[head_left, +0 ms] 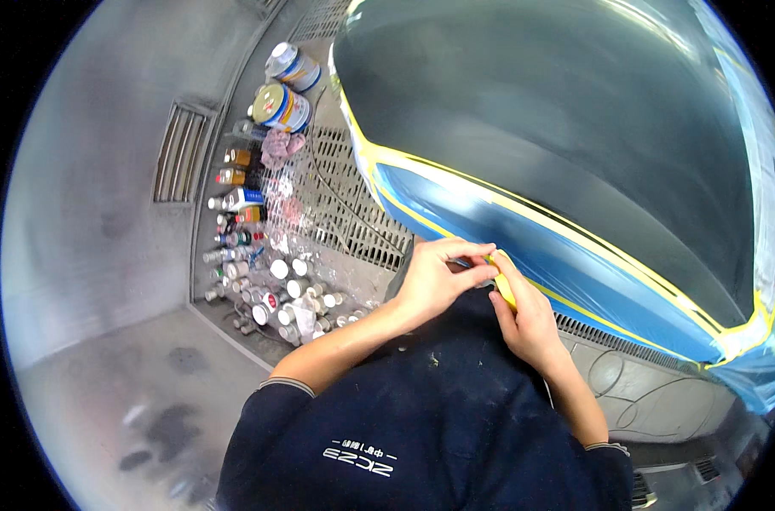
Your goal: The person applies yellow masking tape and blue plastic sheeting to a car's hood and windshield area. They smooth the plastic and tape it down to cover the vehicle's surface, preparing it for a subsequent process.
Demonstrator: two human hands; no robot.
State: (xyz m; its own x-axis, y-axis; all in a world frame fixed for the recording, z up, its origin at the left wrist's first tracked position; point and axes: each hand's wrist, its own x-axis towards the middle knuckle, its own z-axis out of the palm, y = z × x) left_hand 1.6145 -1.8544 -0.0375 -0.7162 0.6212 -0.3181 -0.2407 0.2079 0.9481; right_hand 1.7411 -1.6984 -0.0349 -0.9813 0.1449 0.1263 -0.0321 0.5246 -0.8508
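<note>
In front of my chest, both my hands meet at a roll of yellow masking tape [505,289]. My right hand [530,322] grips the roll, its fingers along the far side and its thumb on the near side. My left hand [436,277] pinches at the roll's upper edge with thumb and fingertips; whether a loose tape end is between them is too small to make out. Just beyond my hands is a dark vehicle panel [524,94], bordered with yellow tape. Blue masking film [489,228] covers the part below it.
Paint cans [282,107] stand at the far left by the wall, with a crumpled pink cloth [278,146] beside them. Several bottles [295,289] crowd the floor at left. A slotted floor grate [336,162] and a thin cable [340,203] run between them and the vehicle.
</note>
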